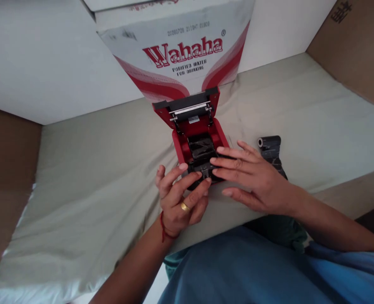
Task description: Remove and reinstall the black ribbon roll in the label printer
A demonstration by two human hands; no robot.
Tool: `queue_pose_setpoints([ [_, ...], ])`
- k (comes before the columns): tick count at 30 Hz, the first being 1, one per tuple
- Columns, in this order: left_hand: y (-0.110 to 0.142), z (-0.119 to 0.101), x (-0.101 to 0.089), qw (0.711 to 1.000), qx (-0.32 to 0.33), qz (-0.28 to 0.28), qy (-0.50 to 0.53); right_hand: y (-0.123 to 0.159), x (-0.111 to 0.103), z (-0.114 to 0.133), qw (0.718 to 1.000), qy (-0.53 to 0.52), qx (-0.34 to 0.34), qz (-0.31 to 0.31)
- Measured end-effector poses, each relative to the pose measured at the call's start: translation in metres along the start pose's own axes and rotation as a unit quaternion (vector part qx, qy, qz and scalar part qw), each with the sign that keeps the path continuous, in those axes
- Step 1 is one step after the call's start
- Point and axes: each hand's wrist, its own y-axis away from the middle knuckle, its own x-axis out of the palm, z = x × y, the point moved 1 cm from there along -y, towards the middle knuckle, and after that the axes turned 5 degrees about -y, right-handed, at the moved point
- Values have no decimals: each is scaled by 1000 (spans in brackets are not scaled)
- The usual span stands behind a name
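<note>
A small red and black printer (221,128) stands on the cloth with its lid (187,105) tilted up and back. Shiny black ribbon film (201,145) lies across the inside. My left hand (183,196), with a gold ring and a red wrist cord, is at the printer's front left; its fingers are partly extended, tips against the black front part. My right hand (253,177) reaches in from the right, fingers spread and stretched, tips over the front right of the printer. The fingers hide part of the front edge.
To the right of the printer lies a black ribbon roll (272,142) with film trailing off it. A white and red Wahaha water carton (187,46) stands behind. Brown cardboard (358,50) rises at the right and left sides. Pale cloth (111,169) covers the surface.
</note>
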Motion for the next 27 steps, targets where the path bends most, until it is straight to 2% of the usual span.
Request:
queue_pose_setpoints([
  [2, -1, 0, 2, 1000, 4, -6, -1, -16, -15, -7, 998, -17, 53, -36],
  [4, -2, 0, 4, 1000, 6, -18, -3, -41, -30, -20, 987, -15, 113, -109],
  [7, 0, -1, 6, 1000, -11, -24, -3, -83, -42, -44, 970, -17, 166, -175],
  [10, 2, 0, 7, 999, -32, -28, 3, -115, -37, -59, 974, -22, 180, -135],
  [12, 4, 0, 7, 999, -36, -28, 7, -121, -30, -58, 981, -12, 166, -103],
  [14, 6, 0, 7, 999, -40, -24, 9, -113, -25, -51, 984, -8, 157, -89],
  [17, 8, -1, 5, 999, -45, -22, 1, -85, -21, -39, 985, -29, 138, -95],
  [21, 6, -4, 2, 998, -40, -27, -30, -47, -15, -36, 993, -58, 52, -86],
  [27, 4, -5, 3, 999, -35, -18, -10, -25, 4, -37, 997, 20, 29, -65],
])
